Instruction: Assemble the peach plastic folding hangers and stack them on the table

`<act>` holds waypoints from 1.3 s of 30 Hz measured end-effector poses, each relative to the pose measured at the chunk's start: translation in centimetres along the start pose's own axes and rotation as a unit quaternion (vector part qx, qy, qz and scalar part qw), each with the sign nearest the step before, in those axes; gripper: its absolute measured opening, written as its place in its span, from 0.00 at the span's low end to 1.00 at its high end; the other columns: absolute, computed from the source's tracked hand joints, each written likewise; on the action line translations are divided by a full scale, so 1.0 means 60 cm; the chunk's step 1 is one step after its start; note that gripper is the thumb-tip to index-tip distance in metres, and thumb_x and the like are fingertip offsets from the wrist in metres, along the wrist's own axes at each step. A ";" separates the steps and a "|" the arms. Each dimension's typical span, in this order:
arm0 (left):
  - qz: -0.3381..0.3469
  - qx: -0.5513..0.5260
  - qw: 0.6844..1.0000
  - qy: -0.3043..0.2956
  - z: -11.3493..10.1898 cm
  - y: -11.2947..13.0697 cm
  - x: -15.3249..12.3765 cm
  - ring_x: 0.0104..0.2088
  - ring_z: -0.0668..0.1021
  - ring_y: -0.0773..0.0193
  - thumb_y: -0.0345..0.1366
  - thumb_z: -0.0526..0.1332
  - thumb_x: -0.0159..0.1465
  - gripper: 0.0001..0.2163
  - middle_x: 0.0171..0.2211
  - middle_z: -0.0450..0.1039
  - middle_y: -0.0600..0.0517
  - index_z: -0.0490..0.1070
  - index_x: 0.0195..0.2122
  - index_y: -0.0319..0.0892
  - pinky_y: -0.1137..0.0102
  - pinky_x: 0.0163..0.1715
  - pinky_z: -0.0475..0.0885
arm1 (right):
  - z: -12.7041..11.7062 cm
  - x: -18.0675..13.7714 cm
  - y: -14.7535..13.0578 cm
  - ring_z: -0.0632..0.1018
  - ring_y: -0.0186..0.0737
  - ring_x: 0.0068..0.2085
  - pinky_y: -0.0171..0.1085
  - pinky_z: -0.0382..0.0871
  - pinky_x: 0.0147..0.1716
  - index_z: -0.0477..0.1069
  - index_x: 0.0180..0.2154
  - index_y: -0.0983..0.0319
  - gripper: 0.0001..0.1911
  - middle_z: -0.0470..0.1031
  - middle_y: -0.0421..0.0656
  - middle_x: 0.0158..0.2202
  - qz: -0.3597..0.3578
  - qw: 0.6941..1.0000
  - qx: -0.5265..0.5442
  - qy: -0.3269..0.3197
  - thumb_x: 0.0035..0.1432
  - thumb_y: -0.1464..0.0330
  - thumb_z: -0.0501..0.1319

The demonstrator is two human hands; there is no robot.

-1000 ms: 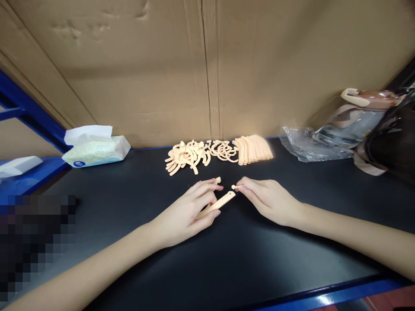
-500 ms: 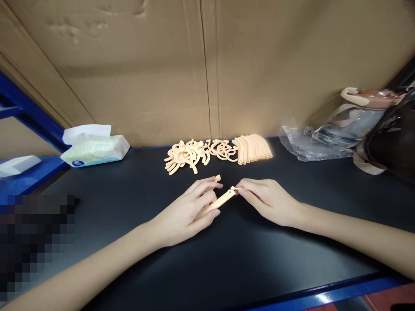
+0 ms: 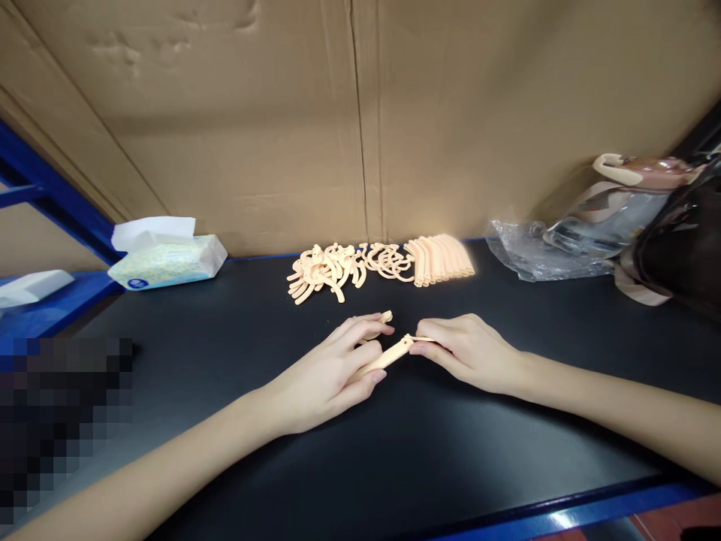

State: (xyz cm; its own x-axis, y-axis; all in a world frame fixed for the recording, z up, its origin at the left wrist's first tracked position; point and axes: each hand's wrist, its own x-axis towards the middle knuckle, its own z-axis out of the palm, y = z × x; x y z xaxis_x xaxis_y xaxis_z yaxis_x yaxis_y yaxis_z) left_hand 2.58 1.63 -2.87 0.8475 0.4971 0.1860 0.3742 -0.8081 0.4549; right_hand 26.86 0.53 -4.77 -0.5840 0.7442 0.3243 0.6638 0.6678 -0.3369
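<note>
"Brown cardboard (image 3: 253, 128) walls off the back of a matte black worktop (image 3: 428, 451). What are the fingers doing?"

"On the left hand (image 3: 315, 376), thumb and fingers are closed around a flat cream strip (image 3: 390, 356) with a hole near its tip. A second cream piece (image 3: 386, 317) pokes out past the forefinger; the rest is covered, so I can't tell how it's held."

"And the right hand (image 3: 476, 353)?"

"Thumb and forefinger pinch a thin cream stick (image 3: 423, 339), its inner end apparently touching the strip's holed tip, between the hands."

"What's around them?"

"Beyond, near the cardboard: a jumbled pile of curved cream pieces (image 3: 321, 272), then thin curved cream pieces (image 3: 388, 263), then a neat row of peach curved strips (image 3: 442, 259). Far left, a pale patterned tissue pack (image 3: 169, 263); to the right, crumpled clear plastic (image 3: 529, 252) beside a clear bottle with a brown lid (image 3: 611, 214)."
</note>
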 end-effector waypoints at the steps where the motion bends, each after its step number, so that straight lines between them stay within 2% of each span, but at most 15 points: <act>1: 0.002 -0.005 1.000 -0.001 0.000 0.000 0.000 0.63 0.55 0.56 0.32 0.50 0.68 0.06 0.56 0.59 0.45 0.66 0.37 0.41 0.63 0.60 0.60 | 0.000 0.000 0.000 0.63 0.31 0.20 0.32 0.51 0.22 0.62 0.27 0.61 0.23 0.63 0.36 0.22 -0.001 1.000 -0.011 0.001 0.68 0.56 0.43; 11: 0.018 -0.032 0.999 -0.015 -0.002 -0.003 0.000 0.63 0.56 0.57 0.33 0.51 0.68 0.07 0.57 0.60 0.47 0.67 0.40 0.42 0.64 0.60 0.60 | 0.000 -0.003 -0.001 0.61 0.31 0.19 0.33 0.49 0.20 0.59 0.26 0.61 0.24 0.62 0.35 0.20 -0.027 0.998 -0.052 -0.008 0.69 0.56 0.39; 19: 0.030 -0.045 0.998 -0.010 -0.001 -0.002 -0.001 0.61 0.59 0.56 0.33 0.51 0.68 0.08 0.56 0.61 0.46 0.68 0.41 0.42 0.64 0.58 0.62 | -0.004 0.000 -0.007 0.65 0.31 0.19 0.34 0.48 0.19 0.62 0.28 0.62 0.25 0.66 0.38 0.22 -0.111 0.980 -0.166 0.018 0.71 0.61 0.36; 24: 0.026 -0.049 0.998 -0.015 -0.002 -0.002 -0.001 0.61 0.60 0.56 0.33 0.51 0.68 0.09 0.56 0.61 0.46 0.69 0.44 0.42 0.63 0.58 0.62 | -0.004 0.000 -0.007 0.66 0.31 0.20 0.35 0.48 0.19 0.64 0.28 0.63 0.24 0.66 0.38 0.22 -0.155 0.961 -0.225 0.045 0.71 0.64 0.38; 29: 0.024 -0.059 0.998 -0.018 -0.003 -0.004 0.000 0.61 0.59 0.57 0.34 0.50 0.69 0.12 0.56 0.62 0.45 0.66 0.51 0.43 0.63 0.58 0.62 | -0.009 0.003 -0.008 0.65 0.32 0.21 0.35 0.52 0.21 0.64 0.26 0.63 0.22 0.65 0.38 0.21 -0.180 0.935 -0.296 0.080 0.70 0.64 0.43; 34: 0.028 -0.067 0.997 -0.025 -0.003 -0.005 -0.001 0.62 0.59 0.57 0.34 0.51 0.69 0.11 0.55 0.62 0.46 0.67 0.49 0.43 0.64 0.58 0.62 | -0.015 0.003 -0.011 0.65 0.34 0.23 0.36 0.54 0.24 0.64 0.25 0.62 0.20 0.64 0.39 0.22 -0.224 0.911 -0.337 0.079 0.68 0.66 0.46; 39: 0.033 -0.068 0.997 -0.036 -0.006 -0.004 -0.002 0.62 0.58 0.58 0.33 0.50 0.69 0.09 0.56 0.61 0.46 0.68 0.44 0.42 0.64 0.58 0.61 | -0.016 0.002 -0.011 0.63 0.35 0.23 0.36 0.53 0.23 0.64 0.24 0.62 0.20 0.63 0.39 0.21 -0.237 0.908 -0.337 0.078 0.68 0.63 0.47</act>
State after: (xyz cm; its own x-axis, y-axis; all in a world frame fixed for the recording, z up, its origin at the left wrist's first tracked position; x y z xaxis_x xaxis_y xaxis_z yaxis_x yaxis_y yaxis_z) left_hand 2.25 1.89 -2.67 0.8952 0.4166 0.1583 0.2670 -0.7858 0.5579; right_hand 26.81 0.18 -3.66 -0.8405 0.3285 0.4309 0.5206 0.7101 0.4741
